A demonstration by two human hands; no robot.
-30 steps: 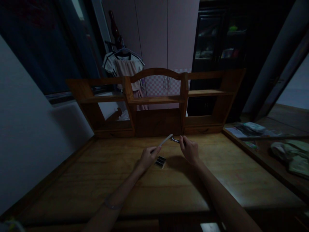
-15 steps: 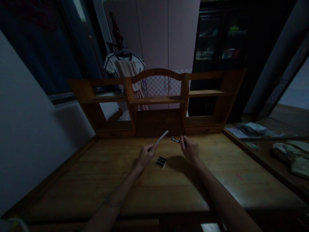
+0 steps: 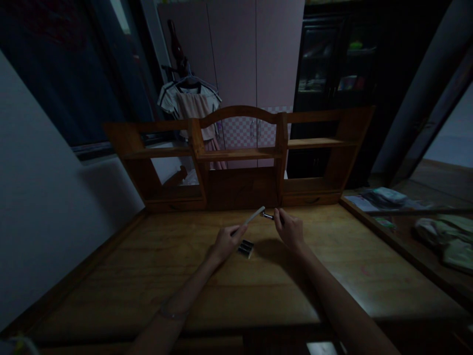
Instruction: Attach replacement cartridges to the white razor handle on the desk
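My left hand (image 3: 224, 242) is closed around the lower end of a thin pale stick (image 3: 252, 217) that slants up to the right. My right hand (image 3: 290, 230) pinches a small metal piece (image 3: 267, 215) whose tip points left. The stick's tip and the metal piece's tip nearly touch above the wooden desk (image 3: 236, 286). A small dark box (image 3: 246, 248) with several ridged parts lies on the desk just below and between both hands.
A wooden shelf unit (image 3: 240, 158) stands along the desk's back edge. Clothes on a hanger (image 3: 190, 103) hang behind it, beside a pink wardrobe (image 3: 254, 64). Papers and cloth (image 3: 414, 212) lie on a surface to the right. The room is dim.
The stick's tip had swung away to the left half a second ago; now it is back against the metal piece in my right hand.
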